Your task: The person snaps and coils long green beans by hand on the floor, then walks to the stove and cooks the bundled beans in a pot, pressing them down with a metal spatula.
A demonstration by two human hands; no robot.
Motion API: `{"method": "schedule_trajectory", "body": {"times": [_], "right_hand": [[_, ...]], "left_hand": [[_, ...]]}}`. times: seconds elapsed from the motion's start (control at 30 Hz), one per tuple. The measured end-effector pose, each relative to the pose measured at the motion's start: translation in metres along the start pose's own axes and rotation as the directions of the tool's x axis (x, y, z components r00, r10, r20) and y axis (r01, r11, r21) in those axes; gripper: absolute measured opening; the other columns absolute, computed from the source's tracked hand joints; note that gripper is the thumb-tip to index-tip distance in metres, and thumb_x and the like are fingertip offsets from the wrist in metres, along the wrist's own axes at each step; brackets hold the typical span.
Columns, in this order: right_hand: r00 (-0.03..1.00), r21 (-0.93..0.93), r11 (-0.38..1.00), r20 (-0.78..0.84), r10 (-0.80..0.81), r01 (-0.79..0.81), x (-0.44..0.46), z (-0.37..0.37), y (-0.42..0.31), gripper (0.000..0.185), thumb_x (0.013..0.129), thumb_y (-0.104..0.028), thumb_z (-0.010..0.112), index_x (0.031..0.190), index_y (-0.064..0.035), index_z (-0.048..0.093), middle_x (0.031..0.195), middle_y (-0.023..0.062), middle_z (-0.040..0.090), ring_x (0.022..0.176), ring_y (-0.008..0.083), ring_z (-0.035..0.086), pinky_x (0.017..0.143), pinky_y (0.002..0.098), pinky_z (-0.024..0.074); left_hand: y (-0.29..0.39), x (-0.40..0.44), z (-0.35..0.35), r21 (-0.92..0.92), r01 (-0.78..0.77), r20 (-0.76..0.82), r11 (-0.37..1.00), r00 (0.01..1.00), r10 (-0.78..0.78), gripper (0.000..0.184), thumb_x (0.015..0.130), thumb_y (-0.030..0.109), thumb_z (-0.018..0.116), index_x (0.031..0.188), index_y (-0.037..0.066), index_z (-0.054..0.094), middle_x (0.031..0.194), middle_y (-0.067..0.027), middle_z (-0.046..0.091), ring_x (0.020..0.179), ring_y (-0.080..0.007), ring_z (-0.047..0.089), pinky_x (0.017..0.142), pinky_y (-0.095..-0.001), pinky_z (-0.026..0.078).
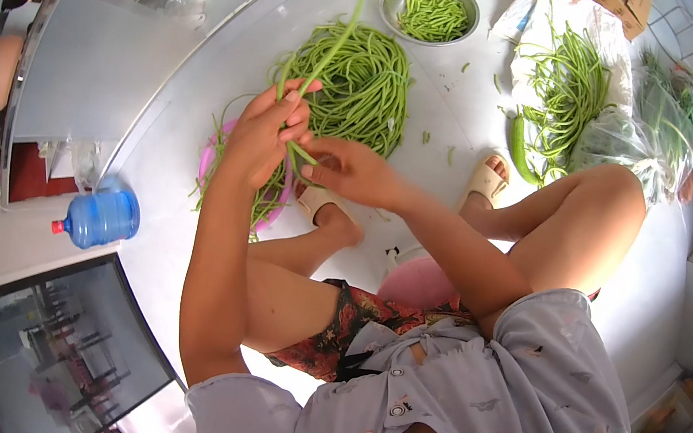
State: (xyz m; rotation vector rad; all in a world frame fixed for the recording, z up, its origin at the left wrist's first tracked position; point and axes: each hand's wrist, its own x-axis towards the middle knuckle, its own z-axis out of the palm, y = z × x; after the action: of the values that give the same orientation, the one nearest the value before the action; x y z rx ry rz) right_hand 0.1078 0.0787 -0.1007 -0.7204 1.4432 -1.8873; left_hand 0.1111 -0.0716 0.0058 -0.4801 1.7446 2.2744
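My left hand (262,134) is closed around long green yardlong beans (351,16), whose stems rise past the fingers to the top of the view. Just to its right, my right hand (355,171) pinches the lower bean end between thumb and fingers. Behind the hands a big coiled heap of yardlong beans (365,80) lies on the floor. Below my left hand, partly hidden by the forearm, is a pink basket (283,194) with bean pieces in and over it. A metal bowl (387,3) beyond the heap holds short cut bean pieces (435,16).
More long beans (577,81) and a green gourd (518,148) lie on a white sack (537,21) at right, beside plastic bags of greens (646,127). A blue water jug (102,218) lies at left by a cabinet (100,63). Bean scraps dot the floor near my sandals (488,182).
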Motion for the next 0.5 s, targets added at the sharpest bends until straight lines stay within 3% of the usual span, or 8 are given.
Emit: {"method": "schedule_trajectory", "body": {"times": [0.1,0.2,0.3,0.33,0.5], "right_hand": [[0.999,0.389,0.921,0.035,-0.039,0.022,-0.002,-0.023,-0.052,0.031,0.095,-0.022,0.062,0.119,-0.0025,0.061,0.101,0.0006,0.066,0.086,0.0116,0.06,0.077,0.0283,0.05],[0.989,0.603,0.795,-0.144,0.027,0.066,0.0,-0.044,-0.053,0.037,0.097,-0.015,0.058,0.133,-0.0064,0.054,0.109,0.0008,0.063,0.091,0.0073,0.059,0.08,0.0209,0.049],[0.985,0.653,0.748,-0.174,-0.01,0.123,-0.003,-0.065,-0.058,0.035,0.097,-0.014,0.058,0.131,-0.0053,0.056,0.104,-0.0005,0.063,0.084,0.0052,0.056,0.077,0.0187,0.0486],[0.979,0.648,0.754,-0.2,0.032,0.108,-0.005,-0.067,-0.064,0.03,0.097,-0.015,0.058,0.125,-0.0045,0.06,0.096,-0.0028,0.061,0.077,0.0039,0.052,0.072,0.0168,0.0467],[0.969,0.621,0.774,-0.245,0.045,0.121,-0.008,-0.081,-0.062,0.024,0.097,-0.014,0.059,0.118,-0.0045,0.063,0.085,-0.005,0.055,0.074,0.004,0.049,0.068,0.0179,0.045]], "left_hand": [[0.008,-0.006,0.004,0.069,0.029,0.098,0.997,0.995,-0.035,0.025,0.102,0.019,0.047,0.116,-0.001,0.055,0.071,0.0045,0.037,0.058,-0.0062,0.033,0.058,-0.0234,0.034],[-0.002,-0.007,0.009,0.241,0.028,0.148,0.97,0.987,-0.065,0.025,0.102,0.026,0.049,0.108,0.004,0.059,0.068,0.0067,0.034,0.058,-0.0048,0.031,0.054,-0.022,0.03],[-0.01,-0.006,0.01,0.352,0.028,0.196,0.936,0.975,-0.103,0.026,0.102,0.028,0.05,0.105,0.005,0.06,0.067,0.0079,0.034,0.059,-0.0039,0.03,0.054,-0.0211,0.029],[-0.011,-0.006,0.009,0.37,0.027,0.205,0.929,0.973,-0.11,0.025,0.102,0.028,0.05,0.105,0.005,0.06,0.067,0.008,0.034,0.059,-0.0037,0.029,0.053,-0.0208,0.028],[-0.007,-0.006,0.008,0.469,0.045,0.181,0.882,0.973,-0.146,0.025,0.101,0.029,0.051,0.103,0.005,0.058,0.067,0.0086,0.032,0.059,-0.0039,0.028,0.055,-0.0204,0.027]]}}
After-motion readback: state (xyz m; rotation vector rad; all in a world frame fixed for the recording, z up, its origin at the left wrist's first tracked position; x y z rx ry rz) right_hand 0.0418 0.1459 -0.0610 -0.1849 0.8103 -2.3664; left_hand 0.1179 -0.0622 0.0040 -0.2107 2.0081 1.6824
